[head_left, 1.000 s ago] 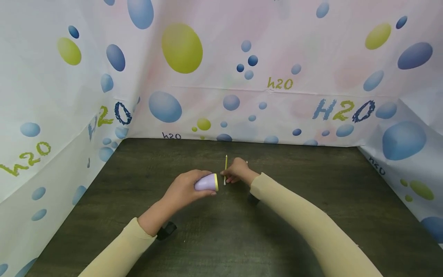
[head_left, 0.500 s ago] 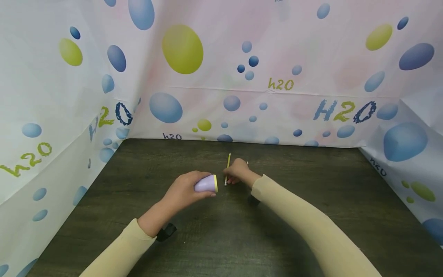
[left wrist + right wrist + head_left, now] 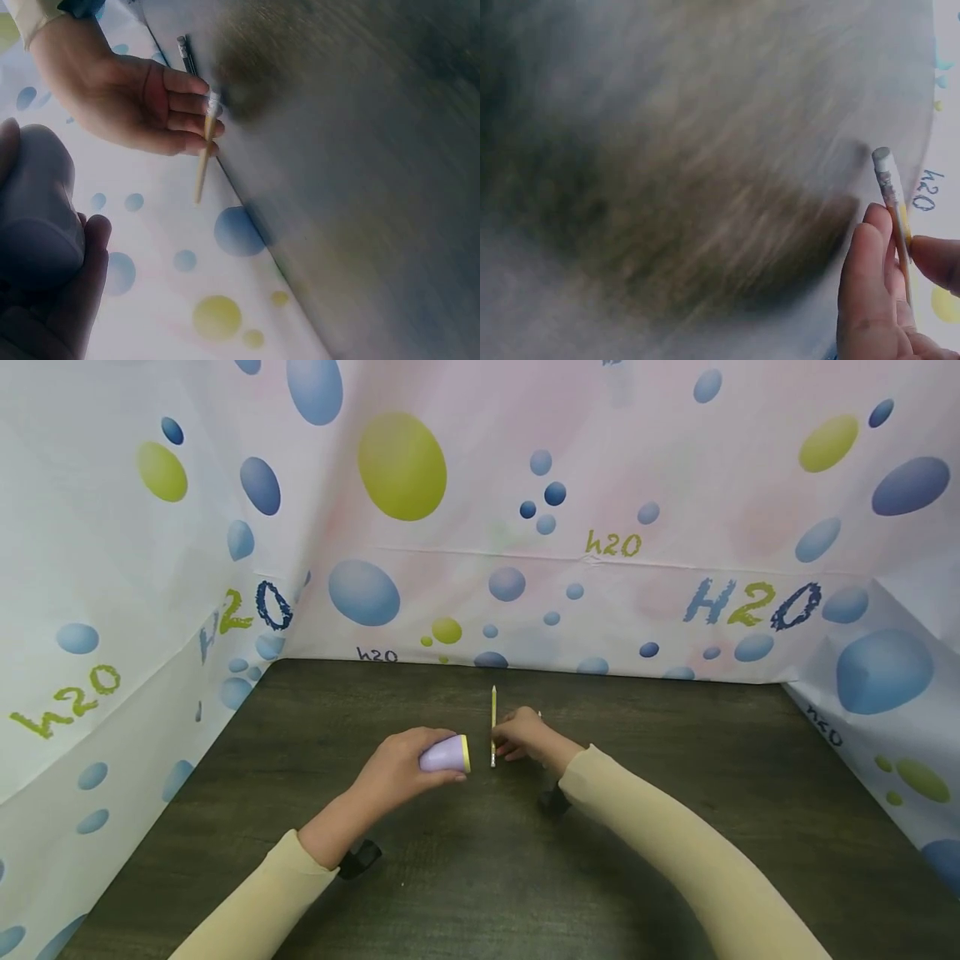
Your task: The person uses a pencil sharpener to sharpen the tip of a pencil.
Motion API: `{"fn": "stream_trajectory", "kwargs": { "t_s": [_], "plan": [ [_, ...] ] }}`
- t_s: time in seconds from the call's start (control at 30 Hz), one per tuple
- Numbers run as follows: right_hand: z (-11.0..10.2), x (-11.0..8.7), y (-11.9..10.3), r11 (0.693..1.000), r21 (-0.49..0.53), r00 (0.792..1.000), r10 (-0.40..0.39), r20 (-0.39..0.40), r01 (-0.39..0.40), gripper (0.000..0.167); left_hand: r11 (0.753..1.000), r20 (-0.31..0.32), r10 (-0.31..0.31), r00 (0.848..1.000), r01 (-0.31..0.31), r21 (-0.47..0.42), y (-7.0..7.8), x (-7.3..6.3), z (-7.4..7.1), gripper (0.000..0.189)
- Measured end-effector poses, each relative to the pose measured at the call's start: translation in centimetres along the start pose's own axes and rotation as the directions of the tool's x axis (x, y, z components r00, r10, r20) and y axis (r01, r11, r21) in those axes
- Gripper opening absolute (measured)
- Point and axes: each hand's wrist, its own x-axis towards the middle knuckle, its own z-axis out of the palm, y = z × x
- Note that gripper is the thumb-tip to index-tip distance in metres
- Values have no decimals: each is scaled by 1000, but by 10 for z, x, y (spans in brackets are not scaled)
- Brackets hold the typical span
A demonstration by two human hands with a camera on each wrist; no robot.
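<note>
My left hand (image 3: 393,770) grips a lavender cup (image 3: 443,755) with a yellow rim. It lies on its side in the grasp, rim toward the right. To the right of it, my right hand (image 3: 525,732) pinches a yellow pencil (image 3: 493,710) between thumb and fingers, sharpened tip pointing away and eraser end toward me. In the right wrist view the pencil's white eraser (image 3: 883,159) sticks out past the fingertips. A gap separates cup and pencil. Behind the right hand, the left wrist view shows a second, dark-looking pencil end (image 3: 185,52), mostly hidden.
Both hands are over a dark wood-grain table (image 3: 450,893). A white sheet (image 3: 480,527) printed with blue and green bubbles and H2O lettering hangs at the back and both sides. Black straps with small dark devices (image 3: 360,860) sit under the wrists.
The pencil tilts slightly right, then stands straight again, shifting a little toward the right with my right hand. The cup and left hand stay nearly still.
</note>
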Motion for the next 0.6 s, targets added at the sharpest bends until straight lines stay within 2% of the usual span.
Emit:
{"fn": "stream_trajectory", "kwargs": {
  "t_s": [0.17, 0.4, 0.6],
  "plan": [
    [-4, -4, 3, 999, 34, 999, -12, 52, 10, 51, 1000, -16, 14, 1000, -14, -3, -5, 1, 1, 51],
    [-12, -14, -1, 995, 97, 994, -16, 107, 6, 46, 1000, -12, 5, 1000, -5, -1, -8, 3, 1, 51],
    [-17, -25, -1, 996, 80, 984, -56, 167, 43, 45, 1000, -7, -2, 1000, 2, -3, -8, 3, 1, 51]
  ]
}}
